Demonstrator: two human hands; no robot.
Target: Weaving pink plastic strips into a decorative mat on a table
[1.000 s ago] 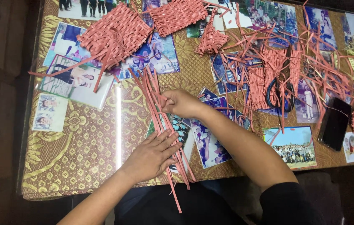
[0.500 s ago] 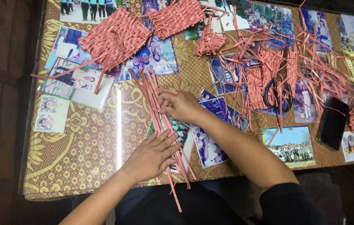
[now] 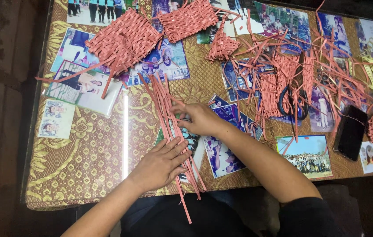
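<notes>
While the head camera looks straight down, the bench (image 3: 85,175) fills most of the view: a glass top over a gold patterned cloth, with photographs (image 3: 221,149) pressed flat beneath the glass. A strip of light reflects off the glass left of centre. Dark floor shows along the left edge and beyond the near edge.

A bundle of pink paper strips (image 3: 169,127) lies near the middle of the near edge, running from the centre of the bench down past that edge. The left hand (image 3: 162,164) lies open, palm down, fingers spread flat on the lower part of the bundle. The right hand (image 3: 197,118) rests on the strips higher up, fingers loosely bent and pressing on them, not closed around them.

Two woven pink mats (image 3: 125,39) lie toward the far left corner. Loose strips tangle at the far right, and a dark phone (image 3: 351,131) lies near the right edge.
</notes>
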